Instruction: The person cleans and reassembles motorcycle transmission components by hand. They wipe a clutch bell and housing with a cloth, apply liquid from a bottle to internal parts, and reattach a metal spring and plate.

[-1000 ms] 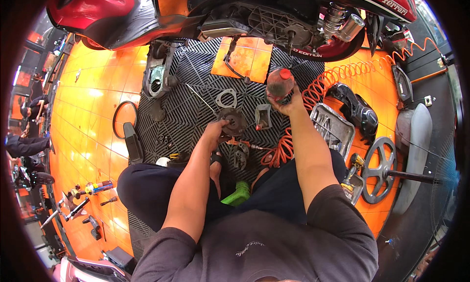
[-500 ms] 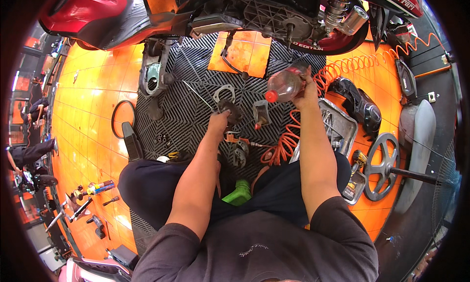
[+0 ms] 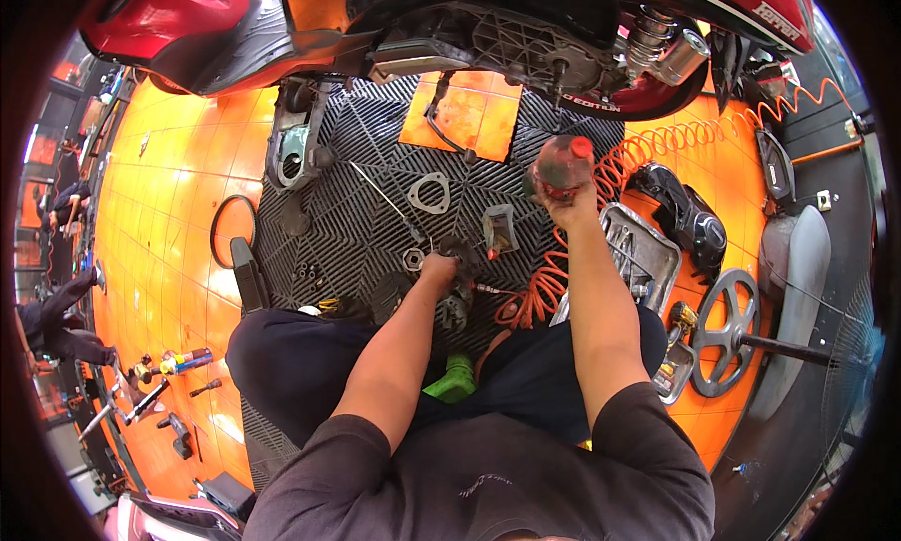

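My left hand (image 3: 438, 269) is closed on a dark round metal part (image 3: 458, 253), low over the mat beside an air tool's hose fitting. My right hand (image 3: 568, 203) grips a clear plastic bottle (image 3: 558, 170) whose red cap now points up and away from me. Between and beyond my hands lie a three-holed metal gasket (image 3: 429, 192) and a small clear container with a red tip (image 3: 499, 229). A long thin tool (image 3: 385, 198) and a hex metal piece (image 3: 412, 258) are left of these, on the ribbed black mat (image 3: 347, 222).
A red scooter (image 3: 178, 30) spans the top. An orange coiled hose (image 3: 535, 292), metal tray (image 3: 638, 259), black housing (image 3: 690, 217) and pedestal fan (image 3: 849, 344) are right. A belt (image 3: 218, 231) and tools (image 3: 183, 363) lie left. A co-worker (image 3: 66, 325) is at far left.
My left hand has moved down toward me with the metal part. The bottle, tilted with its cap leftward half a second ago, has swung back to cap-up.
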`<state>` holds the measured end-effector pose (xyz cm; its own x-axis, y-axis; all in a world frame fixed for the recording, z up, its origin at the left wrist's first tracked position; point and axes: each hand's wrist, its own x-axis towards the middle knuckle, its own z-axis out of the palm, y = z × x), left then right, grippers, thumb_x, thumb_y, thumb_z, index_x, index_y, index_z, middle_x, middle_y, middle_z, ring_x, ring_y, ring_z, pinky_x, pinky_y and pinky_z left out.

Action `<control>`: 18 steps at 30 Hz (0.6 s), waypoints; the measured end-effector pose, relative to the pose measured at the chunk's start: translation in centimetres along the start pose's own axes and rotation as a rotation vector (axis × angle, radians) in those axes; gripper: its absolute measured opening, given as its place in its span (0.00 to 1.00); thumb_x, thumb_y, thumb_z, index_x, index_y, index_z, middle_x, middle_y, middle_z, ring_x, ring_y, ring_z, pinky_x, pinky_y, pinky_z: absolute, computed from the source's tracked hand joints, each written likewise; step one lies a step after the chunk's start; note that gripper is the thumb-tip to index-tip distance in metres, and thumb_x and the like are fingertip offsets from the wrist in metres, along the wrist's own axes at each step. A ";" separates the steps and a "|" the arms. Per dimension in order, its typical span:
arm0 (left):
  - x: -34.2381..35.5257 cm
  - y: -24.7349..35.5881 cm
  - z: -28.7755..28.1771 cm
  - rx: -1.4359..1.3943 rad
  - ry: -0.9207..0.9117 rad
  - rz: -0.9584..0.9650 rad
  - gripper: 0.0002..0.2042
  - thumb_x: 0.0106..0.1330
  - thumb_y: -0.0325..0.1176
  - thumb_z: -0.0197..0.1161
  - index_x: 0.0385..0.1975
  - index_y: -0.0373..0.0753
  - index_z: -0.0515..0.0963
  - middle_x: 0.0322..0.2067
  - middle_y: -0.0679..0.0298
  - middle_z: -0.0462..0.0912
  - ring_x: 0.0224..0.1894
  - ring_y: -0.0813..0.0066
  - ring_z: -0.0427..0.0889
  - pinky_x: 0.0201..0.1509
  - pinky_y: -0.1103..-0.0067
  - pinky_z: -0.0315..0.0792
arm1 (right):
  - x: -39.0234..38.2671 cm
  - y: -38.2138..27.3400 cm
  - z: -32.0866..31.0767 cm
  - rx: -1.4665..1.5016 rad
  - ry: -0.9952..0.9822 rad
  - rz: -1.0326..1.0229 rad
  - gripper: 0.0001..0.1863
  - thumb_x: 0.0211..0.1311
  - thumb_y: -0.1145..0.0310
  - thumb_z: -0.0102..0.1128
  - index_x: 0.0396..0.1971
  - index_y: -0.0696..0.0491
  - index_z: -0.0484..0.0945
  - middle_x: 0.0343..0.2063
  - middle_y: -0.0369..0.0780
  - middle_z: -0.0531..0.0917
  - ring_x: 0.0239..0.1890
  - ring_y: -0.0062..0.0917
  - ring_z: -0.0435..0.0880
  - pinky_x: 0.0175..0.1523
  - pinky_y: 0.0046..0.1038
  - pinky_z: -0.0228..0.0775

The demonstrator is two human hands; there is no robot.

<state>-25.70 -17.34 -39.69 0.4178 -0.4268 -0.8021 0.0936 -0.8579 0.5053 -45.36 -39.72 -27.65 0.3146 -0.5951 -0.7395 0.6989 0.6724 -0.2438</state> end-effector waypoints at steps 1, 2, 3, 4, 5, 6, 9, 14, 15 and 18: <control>-0.2 -0.2 0.1 0.017 0.018 0.008 0.28 0.59 0.36 0.65 0.59 0.32 0.68 0.50 0.44 0.78 0.47 0.50 0.81 0.46 0.63 0.75 | 0.1 0.0 -0.2 0.003 -0.011 -0.009 0.28 0.67 0.53 0.42 0.61 0.54 0.62 0.56 0.49 0.70 0.54 0.44 0.76 0.55 0.46 0.76; -0.5 -0.5 0.1 0.034 0.038 0.016 0.30 0.58 0.36 0.65 0.60 0.32 0.66 0.52 0.43 0.77 0.49 0.50 0.80 0.49 0.63 0.74 | 0.3 0.2 -0.3 0.005 -0.023 -0.015 0.28 0.66 0.53 0.44 0.61 0.54 0.62 0.56 0.48 0.70 0.54 0.43 0.76 0.55 0.45 0.77; -1.0 -0.4 0.2 0.057 0.048 0.026 0.31 0.58 0.36 0.65 0.62 0.32 0.65 0.54 0.43 0.76 0.51 0.49 0.79 0.52 0.63 0.73 | 0.2 0.2 -0.5 -0.018 -0.041 -0.019 0.28 0.66 0.52 0.45 0.61 0.53 0.63 0.56 0.48 0.70 0.54 0.43 0.76 0.55 0.45 0.77; -1.7 0.0 0.0 0.131 0.073 0.022 0.32 0.58 0.37 0.64 0.63 0.33 0.63 0.55 0.44 0.74 0.53 0.49 0.78 0.54 0.63 0.72 | 0.0 0.5 -0.7 -0.041 -0.057 -0.023 0.28 0.66 0.51 0.46 0.60 0.52 0.63 0.57 0.48 0.69 0.54 0.42 0.76 0.55 0.45 0.77; -2.2 0.5 -0.3 0.206 0.098 0.018 0.33 0.58 0.37 0.64 0.64 0.34 0.62 0.57 0.45 0.73 0.56 0.48 0.76 0.57 0.64 0.71 | -0.1 0.7 -0.8 -0.063 -0.074 -0.026 0.28 0.66 0.51 0.47 0.60 0.51 0.63 0.57 0.48 0.69 0.54 0.42 0.76 0.54 0.44 0.77; -3.0 1.4 -0.5 0.281 0.123 0.019 0.35 0.58 0.38 0.64 0.65 0.35 0.61 0.58 0.46 0.72 0.58 0.47 0.74 0.59 0.64 0.70 | 0.2 0.9 -1.0 -0.071 -0.127 -0.011 0.28 0.66 0.50 0.46 0.60 0.50 0.63 0.57 0.47 0.69 0.54 0.42 0.75 0.54 0.44 0.77; -5.9 4.8 -0.3 0.395 0.220 0.045 0.37 0.56 0.36 0.67 0.67 0.36 0.60 0.62 0.46 0.69 0.63 0.49 0.69 0.64 0.64 0.66 | 2.0 0.7 -1.6 -0.039 -0.183 0.002 0.27 0.67 0.48 0.46 0.59 0.50 0.66 0.56 0.46 0.71 0.55 0.42 0.76 0.53 0.43 0.78; -5.1 6.9 -1.6 0.452 -0.037 0.490 0.53 0.45 0.34 0.74 0.72 0.41 0.48 0.69 0.47 0.56 0.67 0.46 0.63 0.67 0.63 0.64 | 0.4 2.5 1.6 -0.047 -0.064 -0.023 0.24 0.69 0.49 0.45 0.54 0.49 0.72 0.55 0.44 0.75 0.54 0.37 0.78 0.55 0.43 0.76; -5.4 7.2 -1.7 0.523 -0.077 0.504 0.55 0.43 0.34 0.76 0.73 0.42 0.46 0.70 0.48 0.55 0.67 0.46 0.62 0.67 0.63 0.65 | -1.0 2.6 2.5 -0.082 -0.046 -0.036 0.23 0.69 0.49 0.45 0.54 0.48 0.72 0.55 0.43 0.75 0.55 0.36 0.78 0.56 0.43 0.75; -6.6 8.5 0.0 0.674 -0.148 0.571 0.62 0.39 0.38 0.80 0.73 0.43 0.40 0.71 0.50 0.50 0.68 0.46 0.61 0.67 0.63 0.65 | -1.9 1.2 3.1 -0.125 -0.047 -0.124 0.18 0.68 0.56 0.50 0.52 0.50 0.72 0.49 0.40 0.79 0.52 0.35 0.79 0.55 0.46 0.74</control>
<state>-27.63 -21.78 -30.14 0.1128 -0.8326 -0.5423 -0.6631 -0.4695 0.5829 -43.13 -39.17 -24.55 0.2627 -0.6944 -0.6700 0.6496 0.6407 -0.4093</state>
